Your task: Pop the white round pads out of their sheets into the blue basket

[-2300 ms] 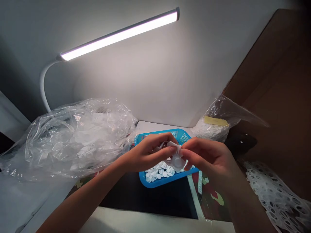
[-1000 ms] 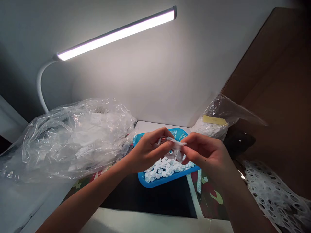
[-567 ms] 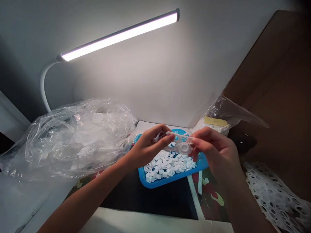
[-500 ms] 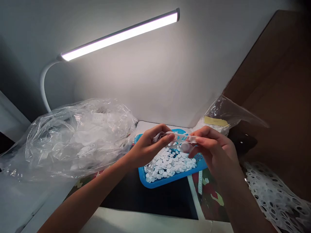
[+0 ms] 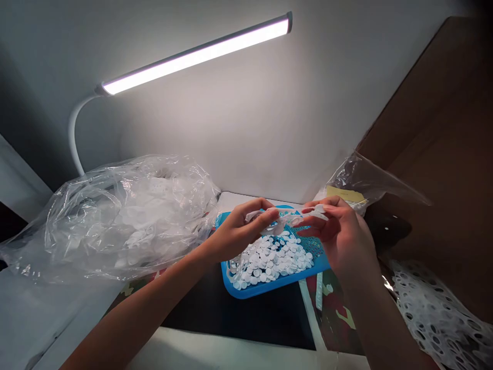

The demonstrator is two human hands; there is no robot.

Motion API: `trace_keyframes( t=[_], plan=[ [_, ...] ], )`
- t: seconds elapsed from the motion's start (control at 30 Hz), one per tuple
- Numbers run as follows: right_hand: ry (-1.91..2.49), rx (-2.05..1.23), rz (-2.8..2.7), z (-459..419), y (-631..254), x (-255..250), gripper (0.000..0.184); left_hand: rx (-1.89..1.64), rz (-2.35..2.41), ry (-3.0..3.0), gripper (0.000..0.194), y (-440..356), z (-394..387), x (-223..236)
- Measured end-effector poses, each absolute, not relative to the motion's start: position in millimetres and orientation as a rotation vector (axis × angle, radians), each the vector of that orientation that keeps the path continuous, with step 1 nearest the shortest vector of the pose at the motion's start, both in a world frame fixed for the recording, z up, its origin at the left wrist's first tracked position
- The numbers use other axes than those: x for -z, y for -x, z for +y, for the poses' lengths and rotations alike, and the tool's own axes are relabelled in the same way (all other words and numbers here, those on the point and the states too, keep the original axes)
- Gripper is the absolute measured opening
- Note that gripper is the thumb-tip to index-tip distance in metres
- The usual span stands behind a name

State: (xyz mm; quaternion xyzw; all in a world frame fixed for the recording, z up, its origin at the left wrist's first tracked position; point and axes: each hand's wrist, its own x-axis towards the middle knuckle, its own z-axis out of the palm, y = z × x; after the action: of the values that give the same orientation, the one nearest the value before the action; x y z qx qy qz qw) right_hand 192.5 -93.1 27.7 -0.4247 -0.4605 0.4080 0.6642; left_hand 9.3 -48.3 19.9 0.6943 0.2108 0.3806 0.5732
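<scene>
A thin white sheet with round holes (image 5: 274,227) is stretched between my hands above a blue plastic basket (image 5: 254,293). My left hand (image 5: 239,228) pinches the sheet's left part between thumb and fingers. At the other end, my right hand (image 5: 344,234) has thumb and forefinger closed on a crumpled white bit of it, the lower fingers curled apart underneath. Whether a loose disc is also in that pinch, I cannot tell. Many small white discs (image 5: 269,263) lie heaped in the basket below.
A large clear plastic bag (image 5: 127,216) full of white pieces sits at left. Holed white sheets (image 5: 435,308) are piled at lower right. Behind my right hand is another clear bag with a yellow label (image 5: 346,194). A lit lamp (image 5: 196,54) hangs overhead; a brown panel (image 5: 435,154) stands right.
My right hand has shifted slightly right and turned, its fingers now curled under the sheet's end. The round white disc seen beside its fingers earlier no longer shows there. My left hand keeps its pinch.
</scene>
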Motion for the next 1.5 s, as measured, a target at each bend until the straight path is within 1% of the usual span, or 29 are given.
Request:
trace_keyframes(
  t=[0.1,0.27,0.43,0.57,0.77,0.9,0.97,1.1,1.27,1.33,1.43,1.5],
  plan=[
    [0.968,-0.895,-1.006,-88.4,-198.7,-26.1,0.005,-0.849,0.427,-1.441,0.025,-7.5,-42.4,-21.2],
    [0.982,-0.782,-0.893,-78.3,-218.9,-25.7,0.009,-0.971,0.348,-1.254,0.023,-0.1,-34.5,-26.1],
    [1.205,-0.815,-1.225,-74.2,-217.0,-19.9,0.022,-0.942,0.404,-1.235,0.027,-1.8,-34.7,-26.7],
    [1.296,-0.756,-1.474,-74.4,-209.2,-14.7,0.029,-0.912,0.473,-1.225,0.031,-4.1,-37.6,-28.0],
    [1.313,-0.662,-1.525,-82.6,-201.8,-19.2,0.024,-0.867,0.456,-1.233,0.032,-3.3,-34.7,-26.0],
    [1.261,-0.443,-1.537,-99.2,-185.1,-23.3,0.021,-0.903,0.453,-1.276,0.030,-6.5,-36.6,-22.6],
    [1.241,-0.393,-1.626,-107.0,-176.2,-23.9,0.020,-0.925,0.472,-1.326,0.030,-9.0,-39.9,-21.5],
    [1.238,-0.496,-1.727,-111.8,-167.2,-24.7,0.020,-0.873,0.460,-1.412,0.028,-11.9,-45.4,-20.0],
    [1.136,-0.886,-1.632,-106.2,-171.5,-27.2,0.023,-0.802,0.405,-1.401,0.029,-10.6,-45.6,-20.7],
    [1.094,-0.992,-1.612,-105.2,-174.4,-27.6,0.023,-0.782,0.390,-1.400,0.030,-10.1,-45.3,-20.7],
    [1.087,-1.038,-1.601,-106.5,-176.6,-27.8,0.020,-0.769,0.376,-1.386,0.030,-10.6,-45.2,-19.8],
    [1.076,-1.013,-1.610,-109.1,-176.5,-28.4,0.018,-0.788,0.357,-1.295,0.028,-11.4,-44.8,-19.5]
  ],
)
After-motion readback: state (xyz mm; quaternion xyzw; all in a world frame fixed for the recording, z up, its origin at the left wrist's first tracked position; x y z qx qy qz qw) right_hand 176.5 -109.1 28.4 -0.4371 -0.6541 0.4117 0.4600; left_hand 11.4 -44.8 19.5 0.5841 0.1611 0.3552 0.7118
